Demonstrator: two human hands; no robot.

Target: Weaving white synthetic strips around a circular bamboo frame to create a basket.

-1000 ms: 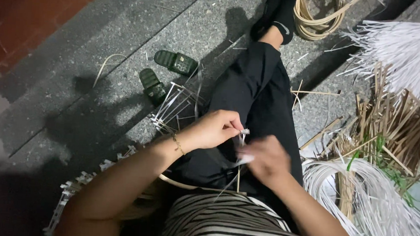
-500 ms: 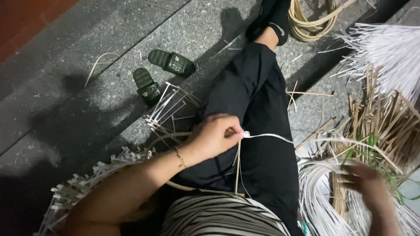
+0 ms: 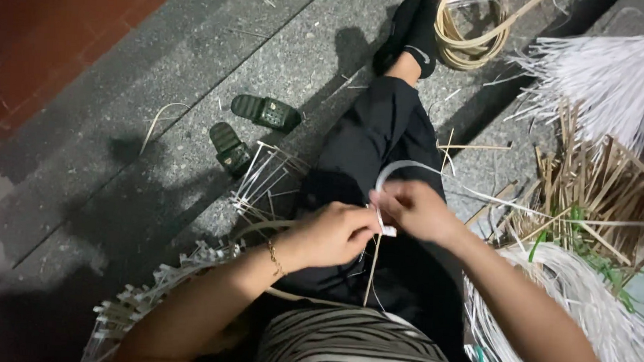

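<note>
Where the two hands meet over the lap, the details run outward:
Left hand (image 3: 331,235): curled shut, pinching the white strip (image 3: 403,168) at its base, against thin upright stakes.
Right hand (image 3: 413,208): fingers closed on the same strip, which arcs up in a flat, springy loop (held taut, I judge, so it bends without kinking).
Woven piece (image 3: 156,291): half-made, at the left elbow, pale flat splints bristling from its rim, within reach.
White strip bundles (image 3: 597,331): smooth, ribbon-like, fanned at the right side.
Bamboo sticks (image 3: 593,188): stiff, tan, rough-cut heap.
Sandals (image 3: 248,128): dark green, ribbed, lying on speckled stone.
</note>
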